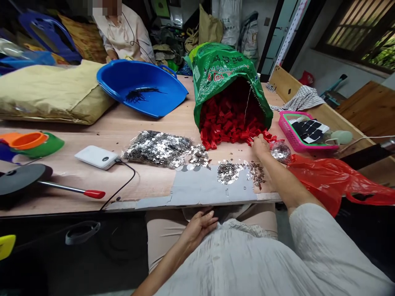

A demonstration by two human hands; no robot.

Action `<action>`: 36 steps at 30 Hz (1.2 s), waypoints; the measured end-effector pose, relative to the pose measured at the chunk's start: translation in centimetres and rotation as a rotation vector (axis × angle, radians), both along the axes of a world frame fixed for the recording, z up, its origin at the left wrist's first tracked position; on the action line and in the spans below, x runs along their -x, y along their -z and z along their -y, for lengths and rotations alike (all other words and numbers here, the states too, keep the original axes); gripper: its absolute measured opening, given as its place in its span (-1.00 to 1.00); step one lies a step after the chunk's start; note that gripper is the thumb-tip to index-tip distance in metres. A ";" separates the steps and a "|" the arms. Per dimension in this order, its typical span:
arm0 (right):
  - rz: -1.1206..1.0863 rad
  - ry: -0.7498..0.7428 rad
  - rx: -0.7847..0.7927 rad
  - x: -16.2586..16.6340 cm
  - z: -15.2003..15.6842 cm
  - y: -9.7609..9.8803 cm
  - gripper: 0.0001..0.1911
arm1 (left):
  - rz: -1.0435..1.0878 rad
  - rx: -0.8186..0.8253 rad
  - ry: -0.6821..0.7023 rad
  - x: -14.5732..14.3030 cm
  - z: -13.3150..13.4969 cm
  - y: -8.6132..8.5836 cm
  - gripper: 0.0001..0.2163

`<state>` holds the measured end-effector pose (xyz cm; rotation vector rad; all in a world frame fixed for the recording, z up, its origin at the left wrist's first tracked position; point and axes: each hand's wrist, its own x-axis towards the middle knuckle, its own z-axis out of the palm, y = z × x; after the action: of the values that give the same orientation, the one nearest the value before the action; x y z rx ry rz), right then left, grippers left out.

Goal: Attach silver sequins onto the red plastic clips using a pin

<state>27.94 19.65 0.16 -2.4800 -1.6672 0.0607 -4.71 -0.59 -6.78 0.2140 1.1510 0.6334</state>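
Beside red pieces (224, 125), the right hand (261, 146) hides its grip, so I cannot tell; the left hand (200, 225) lies unclenched.

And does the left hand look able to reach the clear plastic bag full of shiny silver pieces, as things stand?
Probably yes: the left hand lies at the lap, but must rise over the front edge of the wooden table; beyond, the flat grey sheet looks too low to block the bag.
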 end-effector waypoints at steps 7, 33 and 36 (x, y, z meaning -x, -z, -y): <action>-0.172 -0.092 0.020 1.7 3.5 -0.9 -0.69 | 0.135 -0.267 0.354 0.6 0.2 -3.0 -0.72; -0.149 -0.287 -0.016 0.7 15.9 1.5 -0.85 | 0.063 -0.435 0.097 -1.4 -0.7 -6.6 -0.57; -0.104 -0.278 0.006 1.8 15.7 1.5 -0.85 | 0.156 -0.370 0.114 -1.5 -0.8 -6.9 -0.55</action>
<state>26.16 3.92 -1.36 -2.1900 -1.9539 0.2223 -3.26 0.16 0.07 0.5326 0.8587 0.7456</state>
